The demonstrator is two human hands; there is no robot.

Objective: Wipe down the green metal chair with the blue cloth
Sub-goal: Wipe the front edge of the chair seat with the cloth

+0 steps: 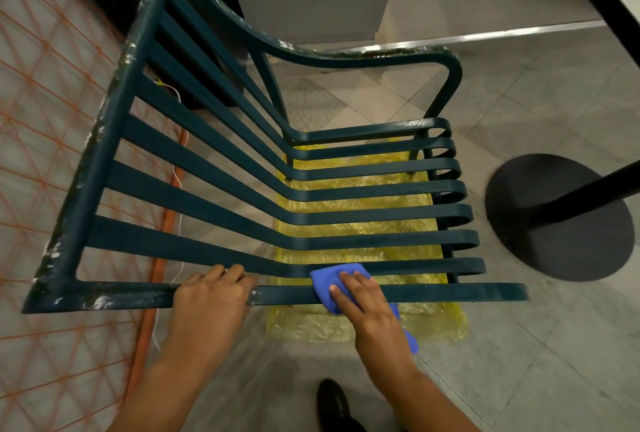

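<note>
My black shoe (pixel 333 403) shows at the bottom edge. My right hand (pixel 360 296) lies flat, fingers straight and slightly spread, pressing the blue cloth (pixel 325 284) onto the green metal chair (pixel 214 168)'s near armrest bar; cloth sits under my fingertips. My left hand (pixel 211 296) curls around that same bar.
</note>
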